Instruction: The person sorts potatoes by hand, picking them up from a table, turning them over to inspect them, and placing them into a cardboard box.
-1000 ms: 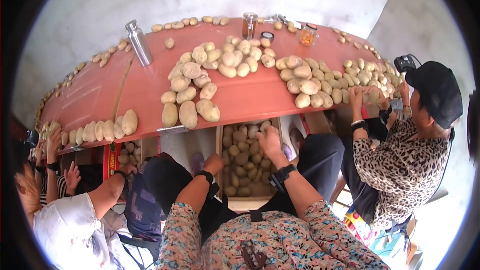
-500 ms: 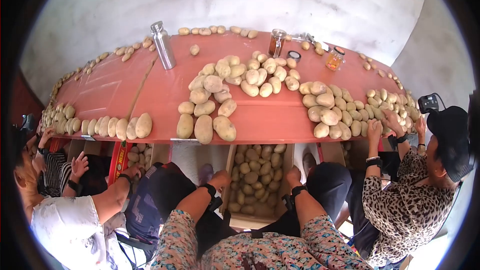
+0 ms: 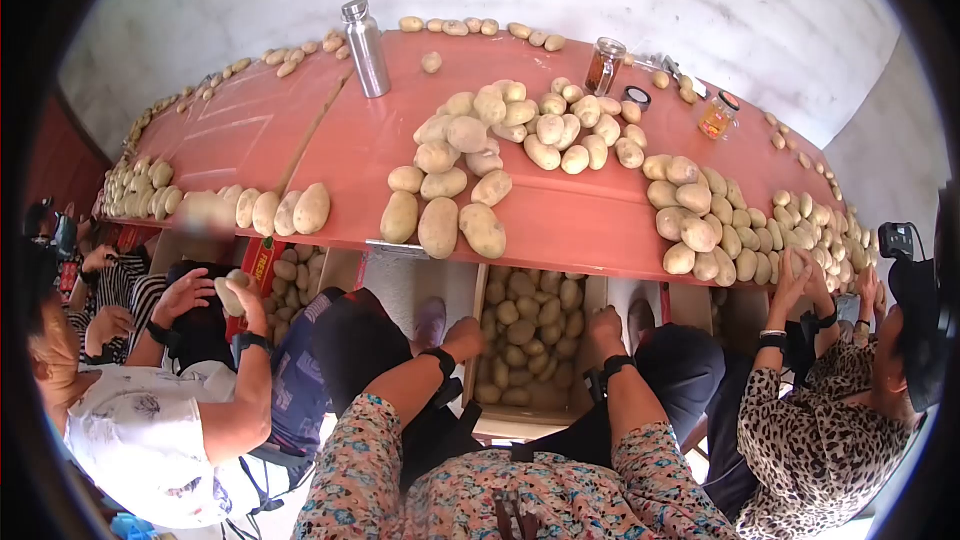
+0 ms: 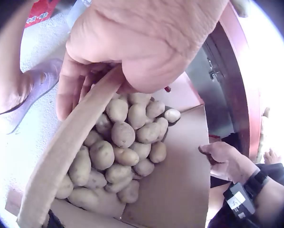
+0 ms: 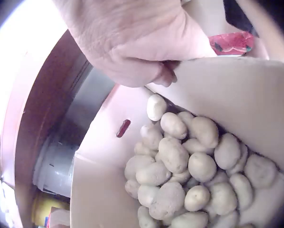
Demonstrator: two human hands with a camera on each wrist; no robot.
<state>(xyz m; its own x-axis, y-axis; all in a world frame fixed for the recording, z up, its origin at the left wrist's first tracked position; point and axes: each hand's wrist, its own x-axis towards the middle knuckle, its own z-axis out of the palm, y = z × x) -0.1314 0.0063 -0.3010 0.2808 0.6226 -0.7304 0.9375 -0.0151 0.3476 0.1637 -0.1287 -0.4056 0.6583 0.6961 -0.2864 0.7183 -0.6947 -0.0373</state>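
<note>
A cardboard box point(image 3: 515, 426) of potatoes point(image 3: 530, 332) stands between the knees, partly under the table edge. My left hand point(image 3: 463, 339) grips its left wall; in the left wrist view the fingers of that hand point(image 4: 132, 42) curl over the box's rim point(image 4: 70, 142). On the opposite wall, my right hand point(image 3: 606, 332) holds the rim, its thumb hooked inside in the right wrist view, where the hand point(image 5: 132, 40) is above the potatoes point(image 5: 175, 156). Neither hand holds a potato.
On the red table point(image 3: 560, 225) lie potato piles point(image 3: 465, 155), a steel bottle point(image 3: 367, 50), a dark jar point(image 3: 604, 67) and an orange jar point(image 3: 717, 117). People sit close on both sides; the left one holds potatoes point(image 3: 230, 292) near another box point(image 3: 262, 265).
My right hand has gone from the potatoes inside the box to its right wall. My left hand stays at the left wall. The head view has shifted, and the left neighbour's hands have risen with potatoes.
</note>
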